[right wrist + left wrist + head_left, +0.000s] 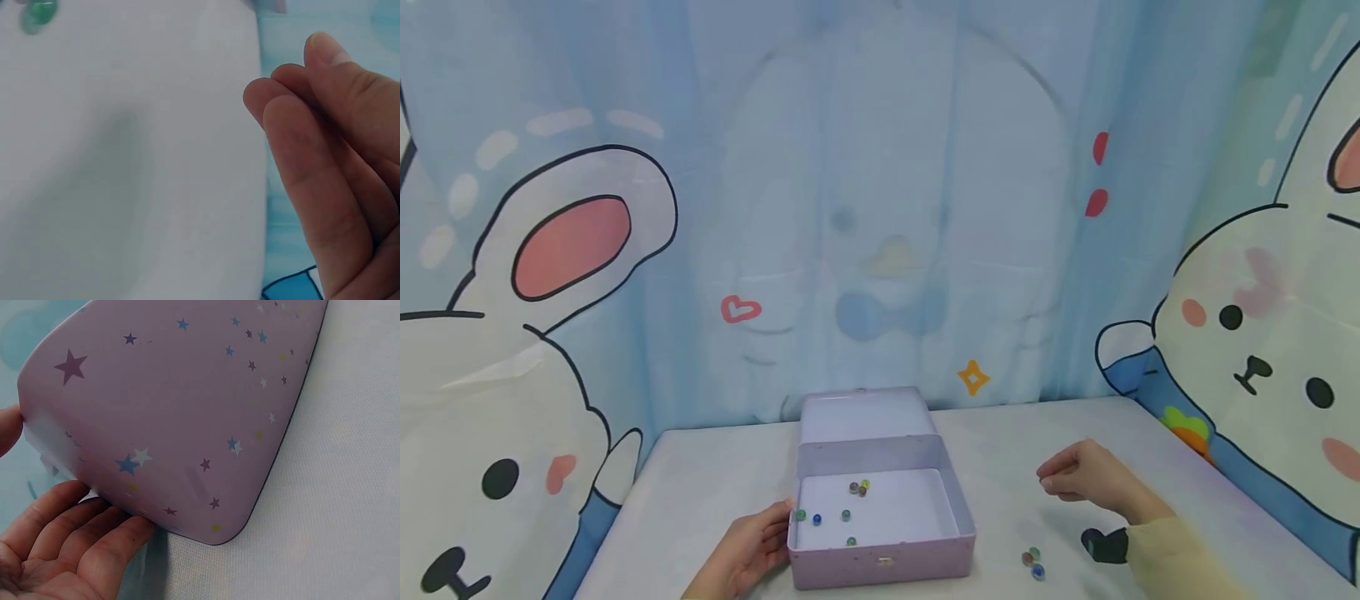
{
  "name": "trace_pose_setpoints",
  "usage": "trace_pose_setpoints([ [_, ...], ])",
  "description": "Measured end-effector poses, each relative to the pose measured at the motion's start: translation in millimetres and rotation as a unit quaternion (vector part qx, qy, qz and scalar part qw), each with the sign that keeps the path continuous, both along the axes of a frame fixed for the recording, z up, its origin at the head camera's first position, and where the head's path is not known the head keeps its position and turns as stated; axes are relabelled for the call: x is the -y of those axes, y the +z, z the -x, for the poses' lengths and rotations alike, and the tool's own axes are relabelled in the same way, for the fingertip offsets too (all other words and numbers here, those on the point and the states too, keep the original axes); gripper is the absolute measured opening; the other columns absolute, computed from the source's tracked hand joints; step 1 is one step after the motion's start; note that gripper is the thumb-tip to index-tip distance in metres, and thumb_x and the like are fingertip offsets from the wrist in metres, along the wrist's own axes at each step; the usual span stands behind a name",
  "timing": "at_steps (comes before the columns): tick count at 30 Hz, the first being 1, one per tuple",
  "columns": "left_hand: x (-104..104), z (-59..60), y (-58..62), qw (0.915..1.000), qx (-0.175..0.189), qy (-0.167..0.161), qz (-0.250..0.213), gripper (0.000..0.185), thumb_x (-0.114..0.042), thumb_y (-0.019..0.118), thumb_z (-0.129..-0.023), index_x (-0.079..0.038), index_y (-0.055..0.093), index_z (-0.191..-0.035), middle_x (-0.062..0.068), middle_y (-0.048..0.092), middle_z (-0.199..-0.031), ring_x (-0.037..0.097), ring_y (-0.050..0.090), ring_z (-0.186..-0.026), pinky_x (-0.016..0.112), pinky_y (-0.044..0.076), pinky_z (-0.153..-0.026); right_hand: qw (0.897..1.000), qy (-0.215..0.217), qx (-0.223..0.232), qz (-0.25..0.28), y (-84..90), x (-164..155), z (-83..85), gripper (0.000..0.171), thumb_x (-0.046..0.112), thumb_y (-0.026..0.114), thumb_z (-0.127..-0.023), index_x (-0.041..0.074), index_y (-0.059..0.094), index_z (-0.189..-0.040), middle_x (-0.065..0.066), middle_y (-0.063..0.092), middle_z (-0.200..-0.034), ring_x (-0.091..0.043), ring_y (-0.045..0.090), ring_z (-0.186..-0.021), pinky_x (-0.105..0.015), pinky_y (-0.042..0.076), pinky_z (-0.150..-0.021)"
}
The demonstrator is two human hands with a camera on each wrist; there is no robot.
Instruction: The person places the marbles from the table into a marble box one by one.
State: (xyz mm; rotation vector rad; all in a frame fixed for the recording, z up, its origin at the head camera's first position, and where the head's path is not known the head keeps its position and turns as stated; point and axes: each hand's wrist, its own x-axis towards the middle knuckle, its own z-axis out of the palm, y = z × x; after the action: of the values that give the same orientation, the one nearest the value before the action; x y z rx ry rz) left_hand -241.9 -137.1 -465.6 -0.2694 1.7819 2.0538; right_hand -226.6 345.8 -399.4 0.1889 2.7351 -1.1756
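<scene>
A lilac tin box [880,567] with a star pattern stands with its lid [865,415] raised at the back. Several glass marbles lie inside, among them a blue marble [817,519]. My left hand [752,546] holds the box at its left side; in the left wrist view the thumb is at one edge and the curled fingers [134,534] touch another. To the right of the box, my right hand [1093,479] is raised above the table, fingers loosely bent. The right wrist view shows nothing between its thumb and fingertips [290,119].
Three marbles, one of them blue [1037,572], sit together on the white tabletop [1000,467] between the box and my right forearm. A dark object [1105,546] shows at the right sleeve. Behind the table hangs a blue curtain [887,167] with cartoon rabbits.
</scene>
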Motion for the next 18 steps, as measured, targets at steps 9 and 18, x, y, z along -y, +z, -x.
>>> trace_pose_setpoints([
  [9,3,-0.4,0.9,0.9999,-0.010,-0.004,0.002,0.079,-0.038,0.069,-0.097,0.019,0.041,-0.143,0.034,0.057,-0.141,0.033,0.064,-0.123,0.050,0.052,-0.108,0.999,-0.019,0.041,-0.019,-45.0,15,-16.5,0.014,-0.001,0.075,-0.087,-0.002,0.076,-0.101,-0.005,0.077,-0.094,-0.013,0.068,-0.079,-0.034,0.064,-0.074],
  [18,1,-1.1,-0.3,1.0000,-0.002,-0.007,-0.001,0.077,-0.038,0.067,-0.099,0.019,0.041,-0.144,0.035,0.053,-0.144,0.034,0.063,-0.123,0.051,0.050,-0.110,0.998,-0.004,0.043,-0.046,-48.9,26,-28.0,0.013,-0.004,0.076,-0.084,0.001,0.078,-0.095,-0.003,0.077,-0.089,-0.015,0.068,-0.080,-0.035,0.063,-0.073],
])
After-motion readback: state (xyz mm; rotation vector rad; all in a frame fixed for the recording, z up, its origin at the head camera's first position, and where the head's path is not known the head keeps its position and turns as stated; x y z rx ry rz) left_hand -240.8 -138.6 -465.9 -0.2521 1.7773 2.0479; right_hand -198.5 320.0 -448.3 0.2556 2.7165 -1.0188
